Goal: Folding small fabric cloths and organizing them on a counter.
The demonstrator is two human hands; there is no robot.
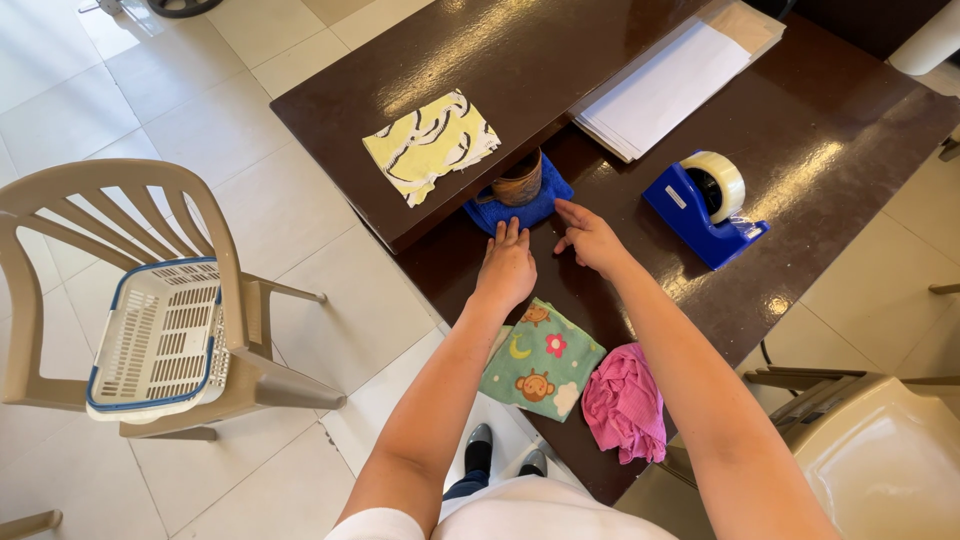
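Note:
My left hand (506,265) lies flat on the dark brown table (800,150), fingers together and pointing at a blue cloth (540,208). My right hand (588,238) rests beside it, fingers spread, its fingertips just short of the cloth's near edge. A brown mug (519,182) stands on the blue cloth. Neither hand holds anything. A folded green cloth with cartoon animals (541,360) lies below my left wrist, with a crumpled pink cloth (625,403) to its right.
A yellow patterned cloth (430,143) lies on the table's far part. A blue tape dispenser (705,205) and a stack of white paper (670,85) sit to the right. A beige plastic chair (120,200) holds a white basket (158,335) on the left. Another chair (880,460) stands at the bottom right.

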